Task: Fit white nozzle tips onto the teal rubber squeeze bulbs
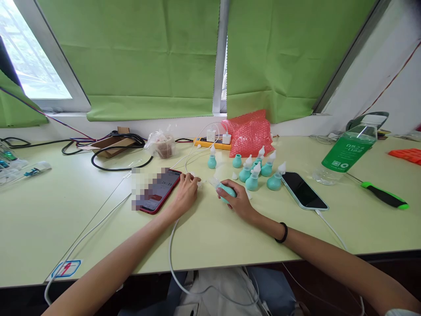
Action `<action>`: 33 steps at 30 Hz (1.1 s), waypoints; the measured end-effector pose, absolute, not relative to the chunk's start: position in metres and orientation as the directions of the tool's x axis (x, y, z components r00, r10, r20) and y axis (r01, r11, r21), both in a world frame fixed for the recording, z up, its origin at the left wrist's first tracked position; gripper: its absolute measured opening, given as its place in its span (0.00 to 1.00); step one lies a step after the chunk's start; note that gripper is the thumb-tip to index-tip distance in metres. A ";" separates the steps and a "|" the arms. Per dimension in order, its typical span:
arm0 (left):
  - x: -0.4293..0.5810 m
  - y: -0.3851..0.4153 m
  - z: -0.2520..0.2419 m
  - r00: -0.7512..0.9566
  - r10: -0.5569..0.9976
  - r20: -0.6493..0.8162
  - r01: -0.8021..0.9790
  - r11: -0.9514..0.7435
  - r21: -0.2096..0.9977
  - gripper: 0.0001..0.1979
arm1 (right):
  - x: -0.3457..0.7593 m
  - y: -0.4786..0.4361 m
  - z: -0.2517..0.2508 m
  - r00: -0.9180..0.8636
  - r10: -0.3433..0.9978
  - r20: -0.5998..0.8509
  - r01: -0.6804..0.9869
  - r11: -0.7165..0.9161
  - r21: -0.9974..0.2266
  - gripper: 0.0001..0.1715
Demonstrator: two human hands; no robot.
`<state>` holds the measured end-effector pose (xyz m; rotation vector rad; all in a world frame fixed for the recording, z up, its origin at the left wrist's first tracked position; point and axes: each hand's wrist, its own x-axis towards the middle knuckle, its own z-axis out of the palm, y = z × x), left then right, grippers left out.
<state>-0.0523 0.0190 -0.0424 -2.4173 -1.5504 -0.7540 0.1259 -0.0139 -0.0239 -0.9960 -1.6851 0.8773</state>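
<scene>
Right hand [241,202]: grip was curled round a teal bulb [228,191] at the frame's centre.
Left hand [188,191]: fingers were bent beside the phone [161,195]; its hold could not be told.
Other bulbs [252,183]: stood right of centre.

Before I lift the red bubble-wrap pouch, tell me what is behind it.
Behind the red bubble-wrap pouch are the green blind and white wall. Whatever lies directly behind its body is covered.
</scene>
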 end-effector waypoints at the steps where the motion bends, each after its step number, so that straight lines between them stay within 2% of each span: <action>1: -0.052 0.019 -0.041 0.315 0.794 0.521 0.877 -0.453 0.160 0.13 | 0.126 -0.013 -0.024 -0.205 0.897 0.392 0.256 0.436 -0.863 0.14; 4: -0.050 0.018 -0.034 0.266 0.787 0.557 0.792 -0.508 0.339 0.10 | 0.129 -0.010 -0.023 -0.189 0.865 0.465 0.354 0.502 -0.789 0.14; 6: -0.048 0.016 -0.029 0.193 0.822 0.536 0.672 -0.509 0.538 0.10 | 0.132 -0.007 -0.023 -0.180 0.848 0.499 0.407 0.526 -0.747 0.14; 9: -0.045 0.014 -0.022 0.086 0.910 0.405 0.376 -0.406 0.833 0.11 | 0.137 -0.001 -0.024 -0.176 0.822 0.542 0.488 0.551 -0.677 0.14; 12: -0.046 0.014 -0.020 0.103 0.964 0.245 0.093 -0.255 0.963 0.15 | 0.141 0.005 -0.026 -0.202 0.810 0.550 0.521 0.564 -0.640 0.13; 15: -0.049 0.016 -0.018 0.239 0.968 0.074 -0.074 -0.058 0.996 0.20 | 0.142 0.007 -0.026 -0.238 0.798 0.554 0.514 0.587 -0.625 0.13; 18: -0.052 0.017 -0.016 0.336 0.942 -0.015 -0.123 0.060 0.991 0.20 | 0.142 0.007 -0.025 -0.262 0.784 0.562 0.502 0.608 -0.615 0.13; 24: -0.056 0.018 -0.010 0.431 0.902 0.001 -0.034 0.015 0.999 0.16 | 0.145 0.007 -0.024 -0.319 0.751 0.578 0.461 0.656 -0.597 0.14; 28: -0.060 0.017 -0.006 0.521 0.852 -0.052 0.013 0.053 0.999 0.14 | 0.148 0.008 -0.023 -0.459 0.629 0.627 0.404 0.777 -0.483 0.14; 33: -0.062 0.017 -0.007 0.548 0.835 -0.053 0.070 0.017 0.997 0.15 | 0.152 0.008 -0.023 -0.577 0.542 0.612 0.443 0.836 -0.324 0.15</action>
